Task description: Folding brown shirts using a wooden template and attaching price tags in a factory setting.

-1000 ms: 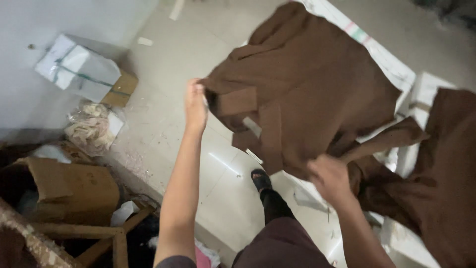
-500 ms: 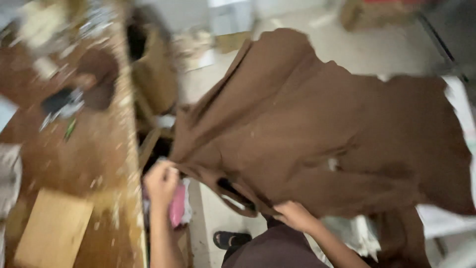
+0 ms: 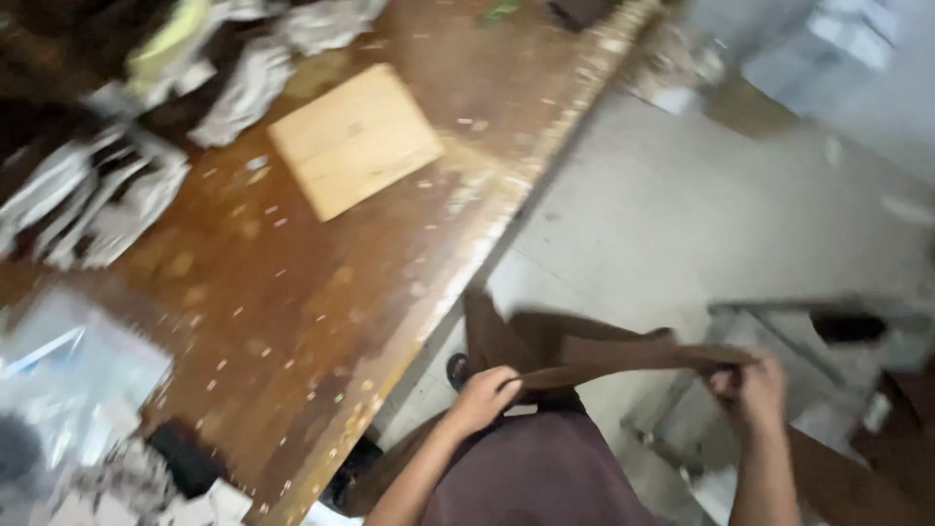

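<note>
Now | left hand (image 3: 484,394), right hand (image 3: 750,388) grip pinching brown cloth (image 3: 584,353) taut | beside table edge (image 3: 477,253), floor (image 3: 682,224) open

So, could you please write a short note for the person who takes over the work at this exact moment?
Left hand: closed on one end of the brown fabric garment.
Right hand: closed on the other end, so the cloth is stretched between both hands in front of the body.
Part of the garment hangs down near the edge of the worn brown wooden table.
On the table: a flat light wooden board, crumpled grey-white cloths, a clear plastic bag.
Done: garment is gripped at both ends, off the table.
Left: it is not yet laid down on any surface. The picture is blurred, so folds cannot be judged.
</note>
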